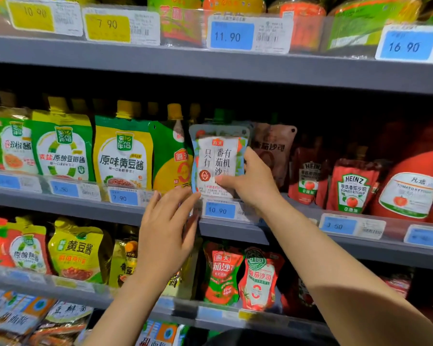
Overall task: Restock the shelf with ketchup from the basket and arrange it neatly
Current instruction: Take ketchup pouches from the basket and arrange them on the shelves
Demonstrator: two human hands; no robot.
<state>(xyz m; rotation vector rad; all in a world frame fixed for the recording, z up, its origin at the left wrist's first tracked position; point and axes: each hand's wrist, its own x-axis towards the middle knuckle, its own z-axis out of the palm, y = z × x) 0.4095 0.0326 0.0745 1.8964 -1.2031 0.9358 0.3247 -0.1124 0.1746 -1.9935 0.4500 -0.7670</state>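
The right hand (254,182) pinches a white ketchup pouch (216,162) at its lower right edge, thumb on the front and fingers curled behind, holding it upright at the centre of the frame, its bottom at the front lip of the middle shelf (235,229). The left hand (166,227) is spread, straight fingertips touching the pouch's lower left corner. Just below the pouch a blue tag (219,210) reads 10.90.

The grey shelving fills the whole view, three tiers of sauces. Left of the pouch stand green and yellow bean paste pouches (123,151); a brown pouch (275,146) stands just behind it on the right. Further right are red Heinz pouches (351,188) and a big red bottle (410,188). Lower centre, beneath the arms, red tomato pouches (240,275) line the tier below. Jars (300,23) sit behind tags along the top.
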